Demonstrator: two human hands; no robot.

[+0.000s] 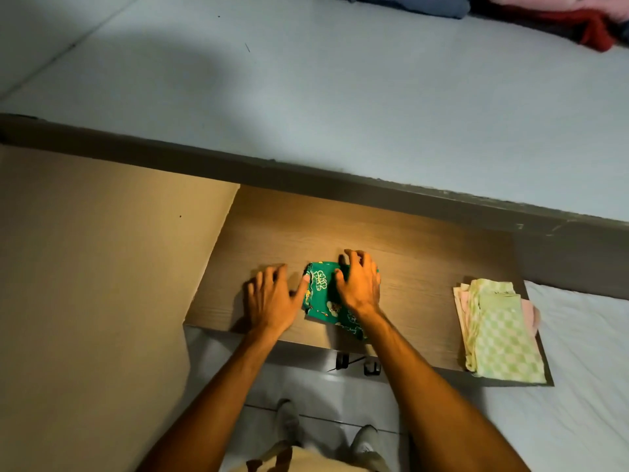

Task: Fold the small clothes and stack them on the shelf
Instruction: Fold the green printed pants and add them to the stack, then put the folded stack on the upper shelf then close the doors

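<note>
My right hand (360,288) presses spread fingers on the folded green garment (323,298) between my hands; left hand (272,298) rests spread beside it. Lifting carelessly, I'd risk the fold springing open.

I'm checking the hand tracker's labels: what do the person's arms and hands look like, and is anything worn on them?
Both arms are bare up to the bottom edge of the picture: no sleeves show. The left hand and right hand wear no gloves, and no rings, watch or bands can be seen. Warm light falls on them.
</note>
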